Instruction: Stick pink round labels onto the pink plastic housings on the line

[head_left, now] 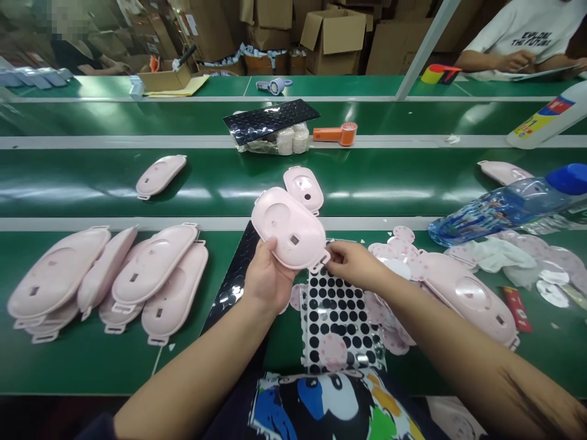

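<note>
The pink shell [300,223] is held at its seven-o'clock edge by the left hand [268,281]; the right hand [355,263] is curled at its four-o'clock tab, grip indeterminable. Green belt [220,180] is exposed toward ten, reaching one outlying shell [160,175]. One small shell [301,182] is seen at twelve; at least five piled shells [158,269], between eight and nine.

We identify one pale pink, rounded oblong plastic shell [302,223], held raised in the left hand [269,278]. We note a shallow circular recess [277,214] toward its upper-left end and a dark rectangular opening [294,240] near its middle. Its long axis slopes down rightward, its slotted tab [320,263] beside the right hand [351,261].
</note>
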{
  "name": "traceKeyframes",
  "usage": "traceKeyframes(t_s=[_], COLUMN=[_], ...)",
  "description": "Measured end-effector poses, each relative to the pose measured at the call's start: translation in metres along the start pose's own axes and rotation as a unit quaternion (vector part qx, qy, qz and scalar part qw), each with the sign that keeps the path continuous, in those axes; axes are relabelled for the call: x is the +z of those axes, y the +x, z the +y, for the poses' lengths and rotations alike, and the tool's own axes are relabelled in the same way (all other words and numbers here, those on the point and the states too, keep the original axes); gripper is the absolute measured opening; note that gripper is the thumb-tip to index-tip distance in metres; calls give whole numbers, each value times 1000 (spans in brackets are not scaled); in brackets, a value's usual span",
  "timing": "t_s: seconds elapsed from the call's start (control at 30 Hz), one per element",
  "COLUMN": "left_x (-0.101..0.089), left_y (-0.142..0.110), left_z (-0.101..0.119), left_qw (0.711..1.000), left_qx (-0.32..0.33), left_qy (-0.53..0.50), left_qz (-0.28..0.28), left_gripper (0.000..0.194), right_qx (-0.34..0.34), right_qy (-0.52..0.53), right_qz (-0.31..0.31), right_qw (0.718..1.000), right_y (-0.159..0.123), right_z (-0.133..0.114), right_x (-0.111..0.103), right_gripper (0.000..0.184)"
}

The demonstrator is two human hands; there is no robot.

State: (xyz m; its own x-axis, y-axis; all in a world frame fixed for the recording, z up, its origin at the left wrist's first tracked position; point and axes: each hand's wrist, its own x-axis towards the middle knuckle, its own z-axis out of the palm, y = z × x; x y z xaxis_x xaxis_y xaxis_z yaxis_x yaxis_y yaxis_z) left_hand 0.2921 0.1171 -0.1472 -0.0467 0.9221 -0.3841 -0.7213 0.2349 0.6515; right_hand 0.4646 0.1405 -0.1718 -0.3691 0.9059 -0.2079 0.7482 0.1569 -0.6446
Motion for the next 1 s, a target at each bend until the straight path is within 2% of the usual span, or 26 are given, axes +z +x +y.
traceKeyframes(t_s=[0.1, 0.2, 0.3, 0.37, 0.5, 0.6, 0.7, 0.77, 0.9, 1.0], left_x=[-6, -11, -11, -6, 6, 6, 1, -2, 5, 16], left_y=[-4, -8, -9, -6, 13, 33, 44, 41, 15, -9], left_z=[-6, -8, -7, -9, -24, -41, -52, -54, -42, -30], left_qw=[999, 998, 998, 999, 994, 989, 989, 992, 999, 998], left_qx=[5, 5, 8, 9, -13, -21, -22, -12, 30, 42], left_qy=[49, 67, 53, 8, -107, -139, -122, -92, -14, 11], left_qz=[21, 19, 45, 50, 17, 51, 84, 83, 10, -45], left_gripper=[45, 44, 42, 40, 37, 35, 33, 35, 47, 56], right_qx=[5, -3, -1, -2, -6, -28, -80, -98, -42, -40], right_qy=[-9, -32, -54, -64, -73, -65, -57, -12, 127, 123], right_qz=[1, -6, 8, 18, 43, 46, 42, 80, 238, 296], right_qw=[1000, 999, 999, 998, 996, 996, 994, 992, 962, 946], right_y=[-4, -7, -8, -8, -7, -12, -26, -37, -53, -56], right_z=[-4, -3, 2, 5, 6, 4, -3, -12, -33, -47], right_x=[-6, 0, 11, 18, 27, 25, 13, 2, -15, -18], right_gripper=[6, 6, 11, 13, 12, 12, 15, 14, 7, 8])
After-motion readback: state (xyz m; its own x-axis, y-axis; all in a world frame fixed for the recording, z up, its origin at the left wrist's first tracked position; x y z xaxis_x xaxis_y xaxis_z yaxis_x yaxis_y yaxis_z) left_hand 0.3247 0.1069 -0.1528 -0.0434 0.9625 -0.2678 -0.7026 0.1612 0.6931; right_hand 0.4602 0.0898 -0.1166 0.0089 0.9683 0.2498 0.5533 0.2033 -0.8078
